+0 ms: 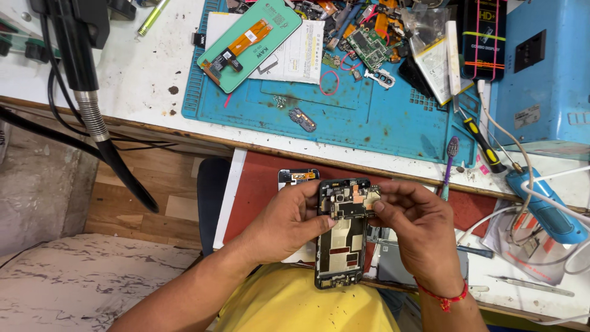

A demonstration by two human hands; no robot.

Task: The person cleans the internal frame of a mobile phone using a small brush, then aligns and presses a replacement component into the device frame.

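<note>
An opened black phone frame [340,246] with its circuit board exposed is held upright over my lap. My left hand [287,221] grips its left edge near the top. My right hand [418,230] holds the right side, with thumb and fingertips pressing on the board at the top right corner. A red thread is tied around my right wrist. Behind the phone lies a second small phone part [297,176] on a red pull-out shelf [258,184].
A blue repair mat [369,117] on the white bench carries a green phone screen panel [249,43], a green circuit board [367,46], screws and loose parts. A screwdriver [482,141], toothbrush [450,161], blue tool [544,203], tweezers [534,286] and black hoses [92,117] lie around.
</note>
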